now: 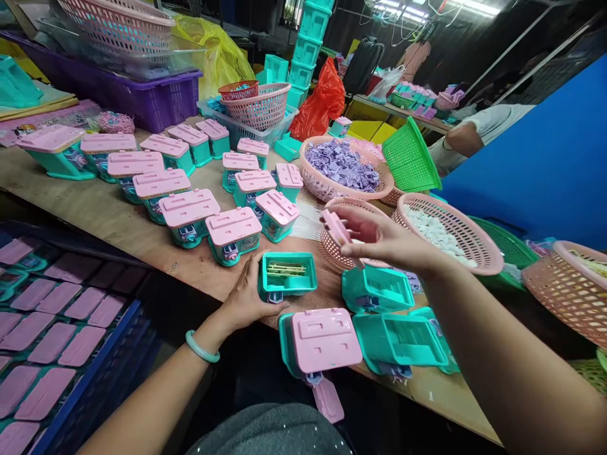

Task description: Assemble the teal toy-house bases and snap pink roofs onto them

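The left hand (247, 296) rests on the wooden table (118, 221) at its near edge, fingers curled around the left side of an open teal box (288, 275), holding it steady; inside that box lies a small bundle of pale sticks (286, 269), and the box stands upright with its open top facing up; a jade-coloured bangle (202, 347) circles the left wrist. The right hand (379, 240) hovers above the table to the right of the box, thumb and fingers pinched on a small pink piece (336, 226), which it holds over a pink basket (339, 243) just beyond the box; the grip is narrow and closed on the piece. Near the held box, to the right, sit two more open teal boxes (377, 287), and a pink-lidded box (322, 340) lies at the very near edge of the table, partly overhanging it; further left and far across the table stand rows of finished boxes with pink lids (187, 208). Far right of these, a pink basket of purple parts (344, 167) stands beside a tilted green basket (410, 158), and a pink basket of white parts (446, 230) sits just right of the right hand; a blue crate of lidded boxes (57, 341) stands below the table on the near left; another person's arm (467, 136) shows far right.
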Action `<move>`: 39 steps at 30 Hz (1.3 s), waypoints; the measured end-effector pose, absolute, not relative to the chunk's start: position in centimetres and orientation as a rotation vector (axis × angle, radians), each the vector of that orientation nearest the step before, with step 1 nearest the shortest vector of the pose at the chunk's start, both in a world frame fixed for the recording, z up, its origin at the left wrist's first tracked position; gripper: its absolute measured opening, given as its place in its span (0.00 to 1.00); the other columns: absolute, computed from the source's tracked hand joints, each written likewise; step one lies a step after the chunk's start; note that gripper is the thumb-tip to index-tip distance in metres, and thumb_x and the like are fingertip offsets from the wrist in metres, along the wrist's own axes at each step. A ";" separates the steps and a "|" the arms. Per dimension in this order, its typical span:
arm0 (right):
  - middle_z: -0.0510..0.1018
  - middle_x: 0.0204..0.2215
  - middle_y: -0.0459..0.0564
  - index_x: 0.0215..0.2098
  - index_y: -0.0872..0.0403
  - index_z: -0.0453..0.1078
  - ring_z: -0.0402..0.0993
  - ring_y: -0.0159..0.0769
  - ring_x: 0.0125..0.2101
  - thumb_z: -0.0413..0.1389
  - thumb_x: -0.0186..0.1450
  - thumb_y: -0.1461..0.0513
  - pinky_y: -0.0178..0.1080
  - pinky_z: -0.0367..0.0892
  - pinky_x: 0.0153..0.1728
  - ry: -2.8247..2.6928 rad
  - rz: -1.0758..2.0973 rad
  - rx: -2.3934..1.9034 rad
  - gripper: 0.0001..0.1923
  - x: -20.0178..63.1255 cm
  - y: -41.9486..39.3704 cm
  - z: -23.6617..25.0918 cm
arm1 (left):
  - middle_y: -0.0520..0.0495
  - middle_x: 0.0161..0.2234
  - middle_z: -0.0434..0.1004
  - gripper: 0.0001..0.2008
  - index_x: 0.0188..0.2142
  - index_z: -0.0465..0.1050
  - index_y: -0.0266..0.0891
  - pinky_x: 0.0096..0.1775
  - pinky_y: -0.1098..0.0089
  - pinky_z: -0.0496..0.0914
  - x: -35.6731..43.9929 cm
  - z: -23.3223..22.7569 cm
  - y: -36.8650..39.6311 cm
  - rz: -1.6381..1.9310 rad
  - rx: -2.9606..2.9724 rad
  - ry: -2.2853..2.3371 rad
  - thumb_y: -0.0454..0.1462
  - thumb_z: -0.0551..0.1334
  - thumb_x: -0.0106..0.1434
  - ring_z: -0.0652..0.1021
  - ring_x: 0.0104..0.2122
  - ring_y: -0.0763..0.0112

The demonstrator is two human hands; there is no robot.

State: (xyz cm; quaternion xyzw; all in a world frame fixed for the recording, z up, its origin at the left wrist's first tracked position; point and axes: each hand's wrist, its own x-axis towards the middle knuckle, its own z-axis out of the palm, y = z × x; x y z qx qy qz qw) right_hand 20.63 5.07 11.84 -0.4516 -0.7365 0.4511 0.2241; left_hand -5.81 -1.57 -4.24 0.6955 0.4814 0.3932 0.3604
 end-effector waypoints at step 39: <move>0.58 0.69 0.69 0.75 0.58 0.43 0.54 0.69 0.66 0.54 0.66 0.38 0.70 0.54 0.63 -2.887 0.386 -1.077 0.52 13.1 3.0 3.8 | 0.36 0.75 0.43 0.35 0.73 0.44 0.36 0.72 0.51 0.39 -6.0 -3.3 -0.3 0.923 1.444 1.016 0.50 0.46 0.73 0.43 0.74 0.60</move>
